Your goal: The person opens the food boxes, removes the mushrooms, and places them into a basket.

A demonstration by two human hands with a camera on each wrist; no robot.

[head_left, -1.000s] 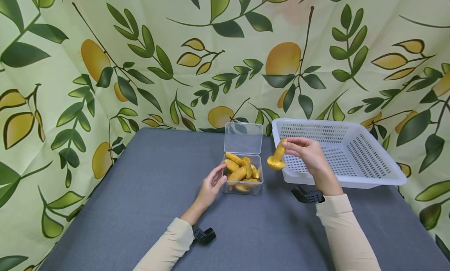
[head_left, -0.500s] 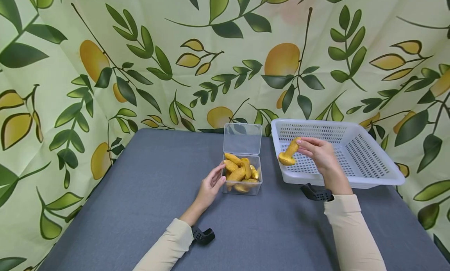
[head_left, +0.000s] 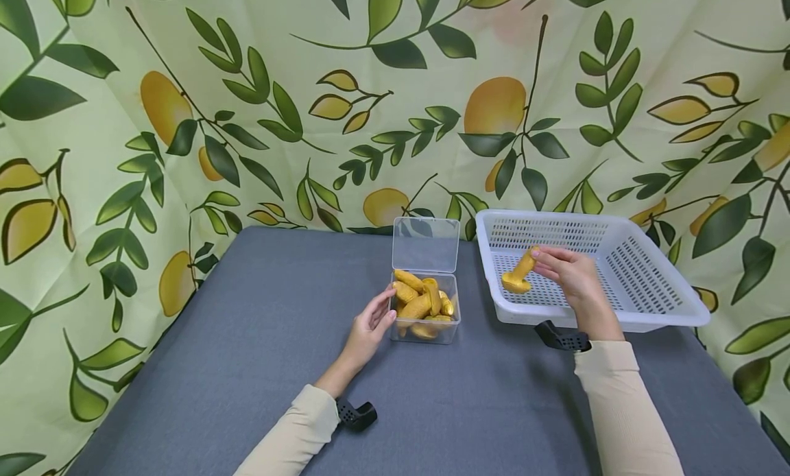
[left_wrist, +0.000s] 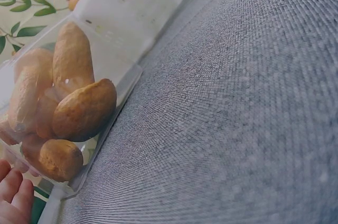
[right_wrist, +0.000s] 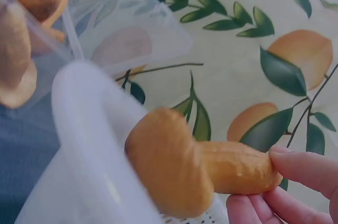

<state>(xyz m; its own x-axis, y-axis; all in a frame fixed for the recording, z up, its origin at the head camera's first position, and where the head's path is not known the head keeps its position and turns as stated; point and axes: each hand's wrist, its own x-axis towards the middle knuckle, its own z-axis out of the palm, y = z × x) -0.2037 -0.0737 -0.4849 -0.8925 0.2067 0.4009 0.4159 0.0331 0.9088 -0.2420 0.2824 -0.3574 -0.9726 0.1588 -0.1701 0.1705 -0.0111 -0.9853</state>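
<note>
My right hand pinches a yellow-brown mushroom by the end of its stem, cap hanging down to the left, over the left part of a white perforated basket. The right wrist view shows the mushroom beside the basket's rim, thumb and fingertips on its stem. My left hand rests its fingers against the left side of a clear plastic box. Inside the box lie several similar mushrooms, also seen through its wall in the left wrist view.
The box's clear lid stands raised at its back. The basket is right of the box on a grey cloth-covered table. Behind the table hangs a leaf-and-fruit patterned cloth.
My right hand has carried the mushroom rightward from the basket's left rim to over its inside. The left hand stays at the box.
</note>
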